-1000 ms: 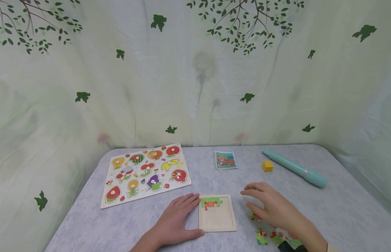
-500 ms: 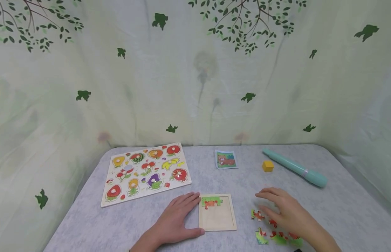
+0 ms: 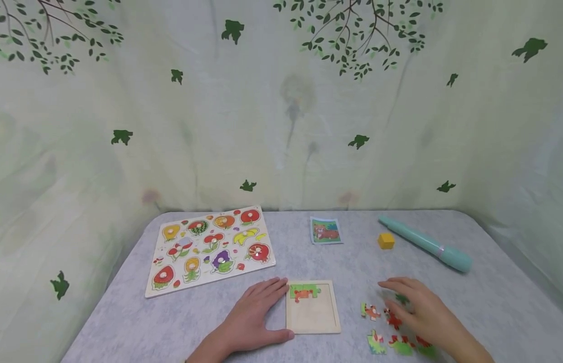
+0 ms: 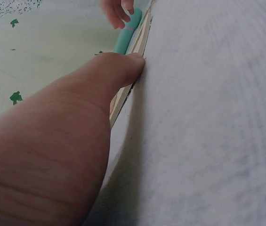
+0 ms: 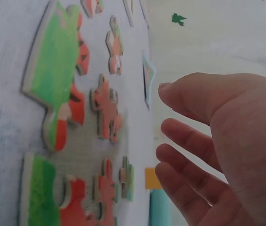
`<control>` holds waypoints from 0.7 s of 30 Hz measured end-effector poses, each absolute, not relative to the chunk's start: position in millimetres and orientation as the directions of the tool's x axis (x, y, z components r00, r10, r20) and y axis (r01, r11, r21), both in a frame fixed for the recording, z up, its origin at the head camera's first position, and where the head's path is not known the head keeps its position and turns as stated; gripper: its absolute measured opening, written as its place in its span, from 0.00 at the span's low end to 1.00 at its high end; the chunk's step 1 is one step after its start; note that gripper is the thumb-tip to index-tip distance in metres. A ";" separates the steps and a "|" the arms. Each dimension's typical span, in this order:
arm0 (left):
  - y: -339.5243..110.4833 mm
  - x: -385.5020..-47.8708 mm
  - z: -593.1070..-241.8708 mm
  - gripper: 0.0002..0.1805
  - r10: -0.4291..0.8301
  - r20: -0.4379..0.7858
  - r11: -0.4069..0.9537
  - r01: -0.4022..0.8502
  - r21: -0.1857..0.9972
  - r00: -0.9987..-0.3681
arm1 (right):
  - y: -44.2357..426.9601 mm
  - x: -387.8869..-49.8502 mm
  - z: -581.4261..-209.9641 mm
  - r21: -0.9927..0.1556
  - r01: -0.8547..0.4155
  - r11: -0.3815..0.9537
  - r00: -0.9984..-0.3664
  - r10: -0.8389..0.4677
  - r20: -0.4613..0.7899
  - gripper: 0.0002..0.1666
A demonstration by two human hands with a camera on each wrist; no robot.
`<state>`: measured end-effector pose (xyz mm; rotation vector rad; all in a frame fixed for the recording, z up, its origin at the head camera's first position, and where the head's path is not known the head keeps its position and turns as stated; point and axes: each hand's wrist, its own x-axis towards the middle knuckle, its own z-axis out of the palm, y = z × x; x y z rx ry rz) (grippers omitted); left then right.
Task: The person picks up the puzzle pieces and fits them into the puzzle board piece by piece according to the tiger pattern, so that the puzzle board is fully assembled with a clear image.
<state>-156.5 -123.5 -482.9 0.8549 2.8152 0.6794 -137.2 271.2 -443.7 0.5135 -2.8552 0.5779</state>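
Observation:
My left hand (image 3: 251,320) rests flat at the left side of a square wooden tray (image 3: 314,322), its fingertips and thumb touching the frame. Joined green and red puzzle pieces (image 3: 304,292) lie in the tray's upper left corner. To the right, my right hand (image 3: 427,315) hovers over several loose puzzle pieces (image 3: 401,345), fingers relaxed and apart, holding nothing. In the right wrist view the pieces (image 5: 107,106) lie below my right hand (image 5: 208,141), with a gap between them. Part of the loose pieces is hidden under that hand in the head view.
A fruit puzzle board (image 3: 209,249) lies at the back left. Behind the tray is a small bear picture card (image 3: 326,231). A yellow cube (image 3: 386,241) and a teal pen-shaped object (image 3: 427,244) lie at the back right. A leaf-patterned curtain hangs behind the table.
My right hand has moved right and slightly toward the near edge, uncovering more loose pieces. My left hand has stayed at the tray.

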 end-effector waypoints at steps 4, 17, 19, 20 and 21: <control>-123.5 -156.3 -483.5 0.52 0.552 0.013 0.740 0.497 0.452 -0.834 | 275.7 -138.4 -451.7 -0.335 -0.388 0.859 -0.909 -0.297 0.293 0.24; -123.3 -154.7 -483.7 0.52 0.552 0.018 0.740 0.500 0.450 -0.833 | 286.8 -142.6 -463.5 -0.361 -0.269 0.893 -0.949 -0.182 0.257 0.25; -123.0 -154.3 -483.7 0.52 0.554 0.023 0.738 0.504 0.448 -0.832 | 288.6 -143.4 -464.6 -0.364 -0.259 0.895 -0.952 -0.173 0.253 0.25; -123.0 -154.2 -483.7 0.52 0.555 0.026 0.738 0.507 0.445 -0.831 | 289.1 -143.5 -465.1 -0.364 -0.256 0.896 -0.952 -0.169 0.254 0.25; -123.0 -154.2 -483.7 0.52 0.557 0.030 0.736 0.510 0.444 -0.830 | 289.5 -143.5 -465.5 -0.367 -0.251 0.896 -0.954 -0.163 0.253 0.26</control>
